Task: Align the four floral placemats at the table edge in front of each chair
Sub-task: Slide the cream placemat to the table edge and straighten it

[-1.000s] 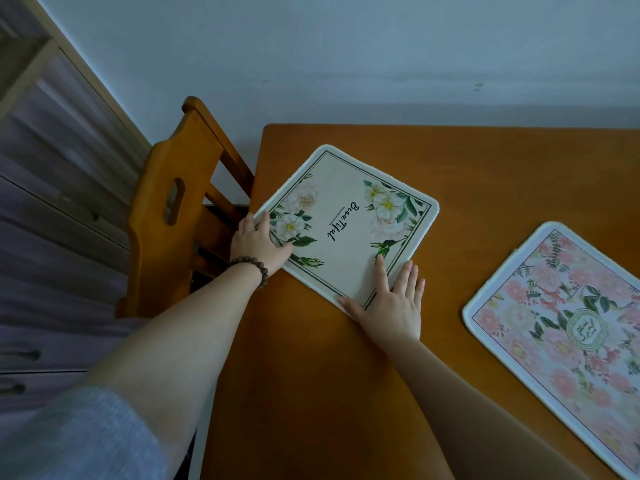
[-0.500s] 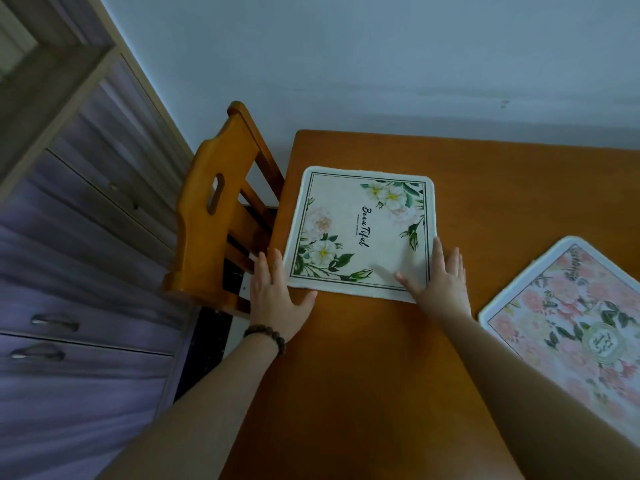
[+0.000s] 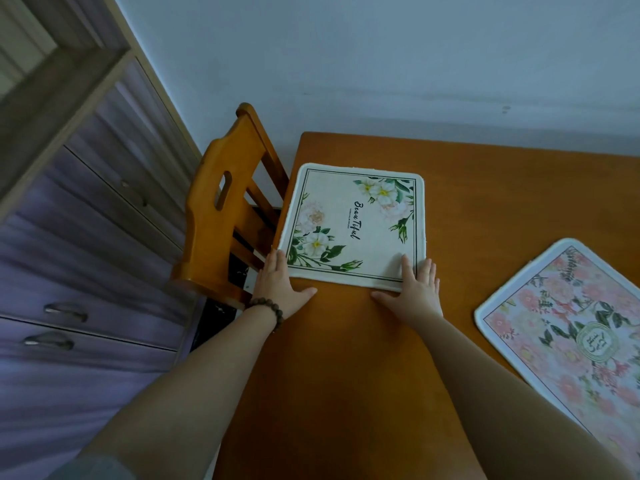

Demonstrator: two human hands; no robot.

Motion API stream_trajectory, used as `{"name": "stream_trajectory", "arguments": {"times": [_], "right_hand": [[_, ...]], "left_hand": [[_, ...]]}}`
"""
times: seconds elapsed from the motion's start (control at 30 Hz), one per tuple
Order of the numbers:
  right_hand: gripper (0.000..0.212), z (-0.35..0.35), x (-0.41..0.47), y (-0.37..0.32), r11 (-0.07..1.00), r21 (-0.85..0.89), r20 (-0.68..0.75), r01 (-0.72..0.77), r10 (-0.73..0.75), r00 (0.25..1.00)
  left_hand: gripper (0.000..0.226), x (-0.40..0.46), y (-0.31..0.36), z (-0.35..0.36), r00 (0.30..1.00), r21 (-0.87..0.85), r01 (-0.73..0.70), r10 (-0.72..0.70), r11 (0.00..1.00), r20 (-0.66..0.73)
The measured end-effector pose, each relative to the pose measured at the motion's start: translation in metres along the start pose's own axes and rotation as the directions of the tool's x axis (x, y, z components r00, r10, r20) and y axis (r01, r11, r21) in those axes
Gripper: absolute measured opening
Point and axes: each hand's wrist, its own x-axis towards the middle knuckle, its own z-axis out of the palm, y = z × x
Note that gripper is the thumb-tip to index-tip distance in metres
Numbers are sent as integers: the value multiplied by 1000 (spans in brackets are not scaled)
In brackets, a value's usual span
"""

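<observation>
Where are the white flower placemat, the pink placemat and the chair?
White flower placemat (image 3: 353, 226): head view, on its plain middle by the lettering.
Pink placemat (image 3: 568, 327): head view, on its flowered middle.
Chair (image 3: 211, 237): head view, on its wooden backrest below the handle slot.

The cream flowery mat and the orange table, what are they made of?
The cream floral placemat looks like soft woven fabric: matte, with a slightly fuzzy, uneven edge. The orange-brown table looks like varnished wood, smooth with a faint sheen, though it could be veneer.
</observation>
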Motion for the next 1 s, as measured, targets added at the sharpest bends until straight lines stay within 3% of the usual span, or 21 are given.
{"name": "stream_trajectory", "arguments": {"times": [0.27, 0.43, 0.7, 0.77, 0.9, 1.0], "right_hand": [[104, 16, -25, 10, 994, -71, 5, 86, -86, 996], [102, 12, -24, 9, 999, -28, -96, 41, -43, 994], [97, 12, -12, 1, 1000, -5, -169, 23, -23, 985], [104, 11, -10, 1, 1000, -22, -169, 12, -16, 985], [122, 15, -9, 3, 1000, 8, -132, -7, 8, 991], [121, 17, -8, 4, 999, 32, -126, -5, 9, 992]], "left_hand": [[111, -30, -21, 10, 1000, -69, 16, -15, 998, 3], [101, -18, -18, -1, 999, -163, -22, 17, 986, -33], [86, 6, -15, -15, 996, -164, -87, 82, 983, -38], [89, 8, -16, -15, 995, -178, -90, 83, 980, -47], [117, 5, -17, -10, 1000, -210, -11, 5, 978, -30], [114, 4, -18, -5, 999, -185, -7, -1, 983, -45]]}}
